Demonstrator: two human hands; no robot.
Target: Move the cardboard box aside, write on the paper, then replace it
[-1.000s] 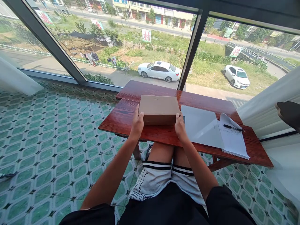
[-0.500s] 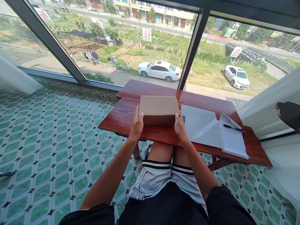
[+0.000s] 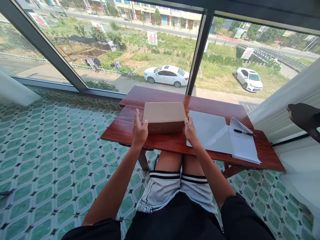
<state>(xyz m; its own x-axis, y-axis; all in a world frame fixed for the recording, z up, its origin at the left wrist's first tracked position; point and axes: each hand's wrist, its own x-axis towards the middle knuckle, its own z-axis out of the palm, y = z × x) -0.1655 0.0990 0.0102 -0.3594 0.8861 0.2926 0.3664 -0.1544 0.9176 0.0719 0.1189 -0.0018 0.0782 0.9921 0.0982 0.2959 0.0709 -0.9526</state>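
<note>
A closed brown cardboard box [image 3: 164,115] lies flat on the dark red wooden table [image 3: 120,128], between my two hands. My left hand [image 3: 140,132] is open at the box's left side, its fingers raised and spread from the thumb; the thumb is close to the front left corner. At the right side, my right hand [image 3: 190,130] is also open, with fingers stretched out along the box's edge. Whether its fingertips still touch the cardboard I cannot tell. Just right of that hand lies a flat silver-grey panel [image 3: 212,131] with rounded corners.
Several paper sheets [image 3: 243,146] lie at the panel's right, with a black pen [image 3: 242,132] on top. Behind the table stands a large window with a dark frame [image 3: 197,50]. A dark curved object [image 3: 302,116] juts in at the right, before a white curtain [image 3: 275,100].
Both hands have loosened from the box's sides; the left fingers have lifted and spread outward. The box stays on the table. The whole view has shifted slightly.
</note>
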